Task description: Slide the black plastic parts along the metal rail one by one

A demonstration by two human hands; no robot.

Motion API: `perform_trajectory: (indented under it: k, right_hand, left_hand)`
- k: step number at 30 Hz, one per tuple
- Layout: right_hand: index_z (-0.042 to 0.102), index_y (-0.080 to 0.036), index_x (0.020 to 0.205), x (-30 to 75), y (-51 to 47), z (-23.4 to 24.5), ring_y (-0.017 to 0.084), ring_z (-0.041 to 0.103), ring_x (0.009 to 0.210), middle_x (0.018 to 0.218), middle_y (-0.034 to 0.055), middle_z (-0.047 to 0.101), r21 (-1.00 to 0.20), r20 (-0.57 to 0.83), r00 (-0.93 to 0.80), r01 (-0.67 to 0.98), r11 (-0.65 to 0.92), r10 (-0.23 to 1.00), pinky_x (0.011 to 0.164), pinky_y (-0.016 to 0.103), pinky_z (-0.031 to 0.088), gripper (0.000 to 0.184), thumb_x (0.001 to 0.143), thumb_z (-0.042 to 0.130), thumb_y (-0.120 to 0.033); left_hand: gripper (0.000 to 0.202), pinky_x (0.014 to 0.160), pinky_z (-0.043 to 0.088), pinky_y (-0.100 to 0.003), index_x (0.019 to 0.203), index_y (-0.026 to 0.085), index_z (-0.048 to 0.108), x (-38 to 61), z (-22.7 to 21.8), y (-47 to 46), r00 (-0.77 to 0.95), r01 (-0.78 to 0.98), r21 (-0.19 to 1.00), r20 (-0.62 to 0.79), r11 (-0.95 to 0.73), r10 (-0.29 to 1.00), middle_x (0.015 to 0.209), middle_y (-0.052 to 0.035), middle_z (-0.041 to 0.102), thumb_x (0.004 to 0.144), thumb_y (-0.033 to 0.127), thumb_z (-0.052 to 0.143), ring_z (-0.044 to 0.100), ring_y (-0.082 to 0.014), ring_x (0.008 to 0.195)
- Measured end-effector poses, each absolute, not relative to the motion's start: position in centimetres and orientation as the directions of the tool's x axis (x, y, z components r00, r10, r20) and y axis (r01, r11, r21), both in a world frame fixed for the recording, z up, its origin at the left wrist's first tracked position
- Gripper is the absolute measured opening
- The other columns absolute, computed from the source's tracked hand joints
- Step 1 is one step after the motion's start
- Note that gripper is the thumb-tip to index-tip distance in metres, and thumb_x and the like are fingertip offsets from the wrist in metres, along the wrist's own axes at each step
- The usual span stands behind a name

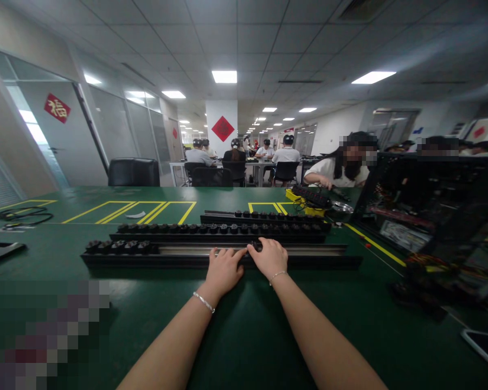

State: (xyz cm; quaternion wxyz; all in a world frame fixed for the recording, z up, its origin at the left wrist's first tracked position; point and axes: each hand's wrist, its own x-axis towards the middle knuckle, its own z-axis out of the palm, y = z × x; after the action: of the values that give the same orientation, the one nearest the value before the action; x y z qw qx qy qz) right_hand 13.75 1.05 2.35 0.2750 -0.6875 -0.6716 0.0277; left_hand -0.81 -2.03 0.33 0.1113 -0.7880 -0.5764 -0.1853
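Observation:
A long black rail [317, 254] lies across the green table in front of me, with several black round parts [117, 246] seated at its left end. My left hand [224, 268] rests flat on the rail's near edge, fingers stretched out. My right hand [270, 255] sits beside it, fingers curled over a small black part [256, 246] in the rail's groove. Two more black rails [223, 230] filled with rows of black parts lie just behind.
A co-worker in a white top works at the far right over a yellow tray [305, 205]. Open black equipment with wiring [431, 216] stands on the right. A phone [486, 349] lies at the near right corner. Cables [20, 216] lie at far left. Seated people fill the background.

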Motion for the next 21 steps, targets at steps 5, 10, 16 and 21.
perform_trajectory:
  k: [5, 10, 16, 21]
  right_hand:
    - [0.065, -0.022, 0.106, 13.41, 0.90, 1.83, 0.025, 0.048, 0.112, 0.112, 0.0095, 0.063, -0.404, 0.407, 0.135, 0.914, 0.045, 0.903, 0.094, 0.040, 0.029, 0.042, 0.080, 0.046, -0.049]
    - [0.062, -0.020, 0.110, 13.28, 0.74, 1.74, 0.026, 0.046, 0.113, 0.114, 0.0111, 0.062, -0.386, 0.409, 0.126, 0.921, 0.046, 0.904, 0.093, 0.040, 0.029, 0.045, 0.080, 0.046, -0.050]
    - [0.060, -0.020, 0.113, 13.00, 0.61, 1.91, 0.027, 0.045, 0.114, 0.114, 0.0121, 0.061, -0.385, 0.397, 0.144, 0.923, 0.022, 0.906, 0.093, 0.041, 0.028, 0.046, 0.078, 0.048, -0.048]
    - [0.059, -0.020, 0.114, 13.01, 0.53, 2.02, 0.027, 0.045, 0.114, 0.113, 0.0119, 0.061, -0.395, 0.388, 0.142, 0.918, 0.025, 0.911, 0.094, 0.041, 0.028, 0.048, 0.076, 0.051, -0.047]
  left_hand:
    - [0.041, 0.086, 0.032, -0.040, 0.129, 0.036, 0.045, -0.62, 0.48, -2.06, 0.260, 0.957, 0.011, 0.404, -0.289, 0.877, 0.102, -0.0034, 0.062, 0.088, 0.030, 0.041, 0.052, -0.0226, 0.097]
    - [0.043, 0.082, 0.033, -0.037, 0.131, 0.036, 0.042, -0.64, 0.67, -2.24, 0.259, 0.961, -0.006, 0.378, -0.278, 0.889, 0.102, -0.0046, 0.061, 0.089, 0.030, 0.041, 0.051, -0.0220, 0.097]
    - [0.042, 0.083, 0.033, -0.038, 0.131, 0.035, 0.043, -0.47, 0.77, -2.51, 0.252, 0.963, -0.004, 0.380, -0.270, 0.890, 0.101, -0.0049, 0.061, 0.089, 0.030, 0.041, 0.051, -0.0223, 0.097]
    - [0.041, 0.083, 0.032, -0.037, 0.130, 0.034, 0.043, -0.33, 0.81, -2.69, 0.250, 0.964, -0.009, 0.377, -0.266, 0.892, 0.101, -0.0052, 0.061, 0.089, 0.030, 0.040, 0.051, -0.0222, 0.097]
